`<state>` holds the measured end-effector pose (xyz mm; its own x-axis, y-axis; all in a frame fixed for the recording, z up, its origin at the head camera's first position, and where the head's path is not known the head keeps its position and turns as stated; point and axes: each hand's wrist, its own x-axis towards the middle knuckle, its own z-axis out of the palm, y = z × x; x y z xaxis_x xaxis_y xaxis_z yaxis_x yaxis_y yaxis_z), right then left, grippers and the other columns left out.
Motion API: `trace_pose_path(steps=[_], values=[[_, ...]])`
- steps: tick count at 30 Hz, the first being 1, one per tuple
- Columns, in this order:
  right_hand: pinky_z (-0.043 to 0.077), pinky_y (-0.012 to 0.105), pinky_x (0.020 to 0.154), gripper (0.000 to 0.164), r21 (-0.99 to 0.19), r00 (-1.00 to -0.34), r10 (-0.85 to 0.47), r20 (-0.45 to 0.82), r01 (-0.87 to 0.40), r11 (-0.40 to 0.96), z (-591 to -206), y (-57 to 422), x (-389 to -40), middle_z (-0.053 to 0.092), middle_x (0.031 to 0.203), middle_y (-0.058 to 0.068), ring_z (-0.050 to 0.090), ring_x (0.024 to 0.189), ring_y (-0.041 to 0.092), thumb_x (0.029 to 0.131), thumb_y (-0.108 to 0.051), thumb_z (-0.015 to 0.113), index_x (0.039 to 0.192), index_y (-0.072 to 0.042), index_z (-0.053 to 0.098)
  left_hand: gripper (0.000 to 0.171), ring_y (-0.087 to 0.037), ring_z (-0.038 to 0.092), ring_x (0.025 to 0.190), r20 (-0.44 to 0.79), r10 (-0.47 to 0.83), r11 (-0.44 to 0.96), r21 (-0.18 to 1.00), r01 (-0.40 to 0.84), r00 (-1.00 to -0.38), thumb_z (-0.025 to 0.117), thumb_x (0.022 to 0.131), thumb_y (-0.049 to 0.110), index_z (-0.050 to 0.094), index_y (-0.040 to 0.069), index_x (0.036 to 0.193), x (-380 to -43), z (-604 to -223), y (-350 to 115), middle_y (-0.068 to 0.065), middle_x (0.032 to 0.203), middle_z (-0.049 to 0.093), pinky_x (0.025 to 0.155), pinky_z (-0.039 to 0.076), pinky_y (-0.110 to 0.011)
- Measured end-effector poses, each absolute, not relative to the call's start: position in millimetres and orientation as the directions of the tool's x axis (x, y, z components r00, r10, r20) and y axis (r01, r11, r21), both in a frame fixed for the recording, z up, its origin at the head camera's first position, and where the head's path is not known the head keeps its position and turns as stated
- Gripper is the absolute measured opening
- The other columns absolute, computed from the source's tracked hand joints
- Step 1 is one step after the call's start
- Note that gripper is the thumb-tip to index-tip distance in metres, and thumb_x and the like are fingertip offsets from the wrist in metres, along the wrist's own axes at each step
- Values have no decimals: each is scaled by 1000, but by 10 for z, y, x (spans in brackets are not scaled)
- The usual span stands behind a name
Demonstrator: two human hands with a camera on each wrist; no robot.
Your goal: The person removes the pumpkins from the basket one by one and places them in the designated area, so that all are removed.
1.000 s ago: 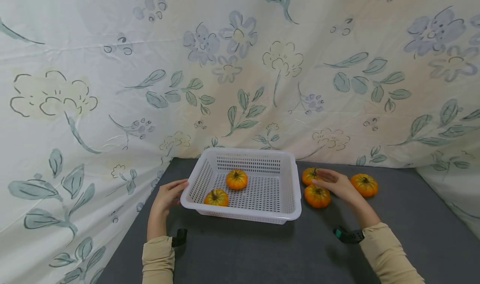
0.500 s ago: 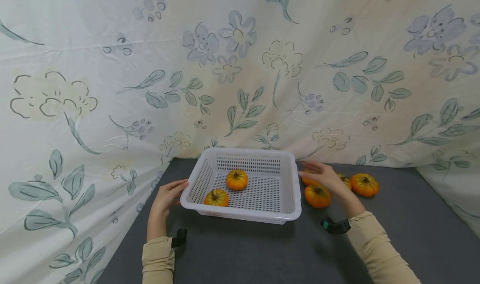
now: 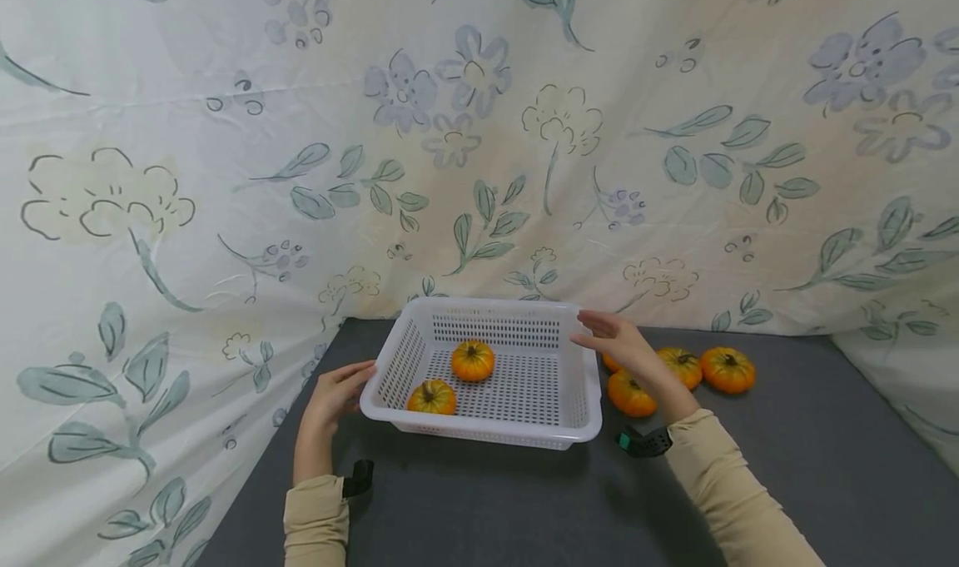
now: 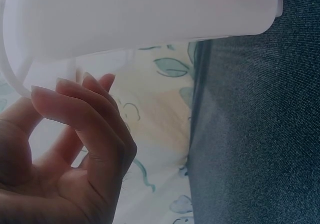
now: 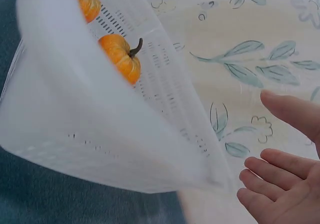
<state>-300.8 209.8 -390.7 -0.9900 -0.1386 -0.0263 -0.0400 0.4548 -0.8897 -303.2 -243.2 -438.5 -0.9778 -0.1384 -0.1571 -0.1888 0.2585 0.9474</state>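
Note:
A white plastic basket (image 3: 509, 428) with slotted walls stands on the dark table. Inside it lie two small orange pumpkins, one near the middle (image 3: 473, 360) and one at the front left (image 3: 432, 397). My left hand (image 3: 333, 396) is at the basket's left rim, thumb and bent fingers pinching its edge in the left wrist view (image 4: 85, 144). Above the right rim is my right hand (image 3: 625, 346), holding nothing. In the right wrist view its fingers (image 5: 280, 176) are extended and the thumb is spread, apart from the basket.
Right of the basket sit several more pumpkins: one (image 3: 632, 394) below my right forearm, one mostly hidden behind the hand, and two farther right (image 3: 679, 367), (image 3: 727, 370). A floral cloth (image 3: 479, 176) hangs behind and beside the table (image 3: 479, 500).
My right hand has moved left from over the pumpkins to above the basket's right rim, uncovering a pumpkin at right. The left hand, basket and pumpkins have stayed put.

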Motion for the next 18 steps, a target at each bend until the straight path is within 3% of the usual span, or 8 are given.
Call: trace_pose_path(steps=[18], values=[[22, 56, 118, 73, -931, -978, -206, -41, -38, 362, -3842, 1728, -3203, 36, 156, 13, 31, 147, 33, 91, -36, 68, 151, -9, 35, 56, -9, 65, 82, -159, -154, 272, 942, -196, -975, 68, 90, 40, 60, 4, 133, -3016, -4379, -2398, -8, 119, 67, 70, 53, -29]])
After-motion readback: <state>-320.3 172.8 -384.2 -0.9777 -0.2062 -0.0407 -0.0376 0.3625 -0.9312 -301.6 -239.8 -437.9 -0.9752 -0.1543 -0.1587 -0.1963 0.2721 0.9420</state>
